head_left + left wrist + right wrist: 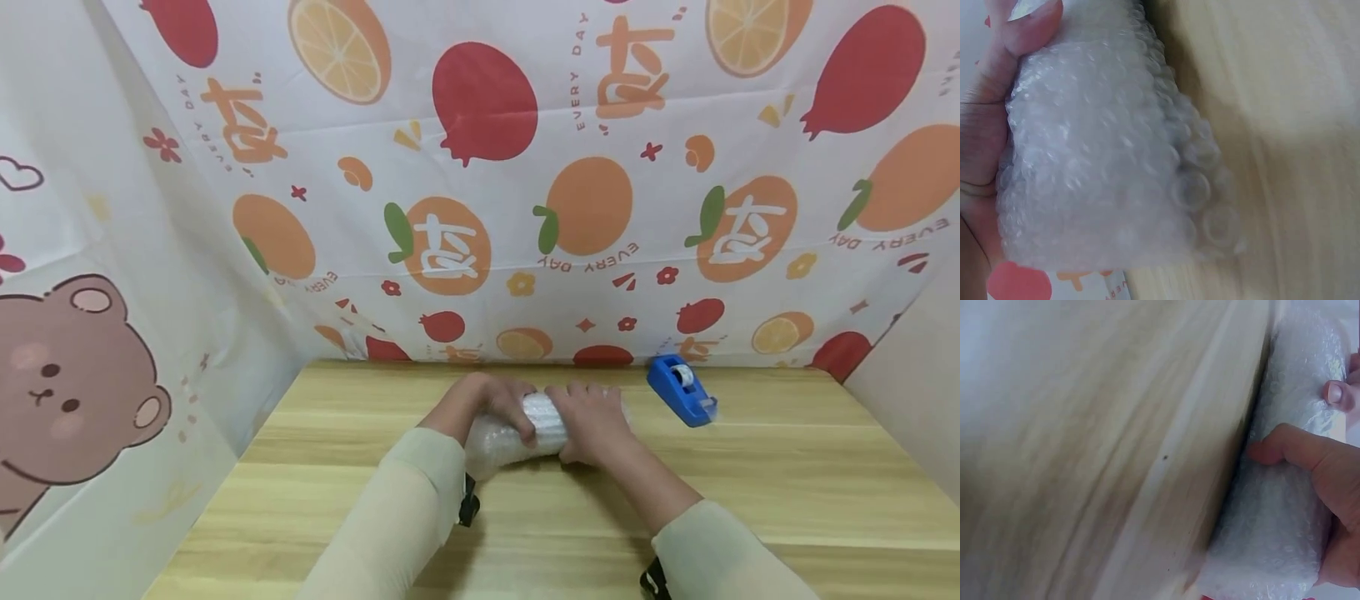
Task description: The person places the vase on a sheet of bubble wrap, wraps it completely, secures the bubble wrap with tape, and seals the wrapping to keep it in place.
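Note:
A bundle of clear bubble wrap lies crosswise on the wooden table toward its far side. My left hand grips its left part from above, thumb on the near face. On the right part, my right hand curls over the top, and its thumb presses the near side in the right wrist view. Close up in the left wrist view, the bubble wrap has a loose, bubbly edge extending past the left hand. Whether anything is inside the layers, I cannot tell.
A blue tape dispenser with a roll of tape stands on the table, right of the bundle. Behind the table hangs a white cloth with fruit prints. A bear-printed cloth hangs at the left.

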The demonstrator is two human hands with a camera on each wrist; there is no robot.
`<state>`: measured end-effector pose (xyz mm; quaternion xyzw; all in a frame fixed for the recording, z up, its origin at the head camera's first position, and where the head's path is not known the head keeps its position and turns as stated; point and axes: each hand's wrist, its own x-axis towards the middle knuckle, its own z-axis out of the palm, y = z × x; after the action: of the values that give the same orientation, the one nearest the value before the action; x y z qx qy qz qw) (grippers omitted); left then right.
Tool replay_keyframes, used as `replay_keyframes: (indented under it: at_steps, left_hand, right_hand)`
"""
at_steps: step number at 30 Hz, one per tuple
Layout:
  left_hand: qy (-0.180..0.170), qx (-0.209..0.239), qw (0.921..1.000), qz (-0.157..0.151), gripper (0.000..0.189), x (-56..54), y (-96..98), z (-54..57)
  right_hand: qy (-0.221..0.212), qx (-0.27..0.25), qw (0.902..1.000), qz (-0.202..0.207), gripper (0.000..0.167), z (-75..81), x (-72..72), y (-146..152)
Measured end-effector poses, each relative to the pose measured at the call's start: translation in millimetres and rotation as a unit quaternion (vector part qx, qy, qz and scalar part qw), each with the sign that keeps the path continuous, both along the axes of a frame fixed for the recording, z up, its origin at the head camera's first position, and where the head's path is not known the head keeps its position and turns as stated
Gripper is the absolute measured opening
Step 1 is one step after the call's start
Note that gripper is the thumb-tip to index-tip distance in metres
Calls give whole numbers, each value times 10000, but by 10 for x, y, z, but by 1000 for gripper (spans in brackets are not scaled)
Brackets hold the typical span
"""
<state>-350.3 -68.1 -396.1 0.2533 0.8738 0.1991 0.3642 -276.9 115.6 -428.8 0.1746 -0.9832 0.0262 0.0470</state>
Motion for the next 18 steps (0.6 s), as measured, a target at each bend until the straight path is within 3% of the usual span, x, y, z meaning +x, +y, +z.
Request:
replay_keyframes:
  at_steps: [3, 6, 13, 16, 18]
  left_hand:
    - [233, 116, 9996, 83, 63, 1, -35, 33]
    - [795, 128, 9967, -25, 70, 24, -51, 25]
    - [1846, 389, 9820, -101, 65, 233, -55, -145]
    - [2468, 175, 9688, -147, 74, 328, -26, -172]
    - [3027, -61, 9527, -251, 84, 379, 8, -160]
  right_hand:
    - [8, -29, 10000, -4, 86, 38, -54, -8]
    - [-61, -44, 10000, 25, 86, 73, -84, -23]
    - [-685, -122, 9976, 35, 87, 47, -84, -33]
    - [-930, -213, 9954, 8, 89, 58, -120, -5]
    - [-971, -173, 9951, -34, 92, 105, -150, 22]
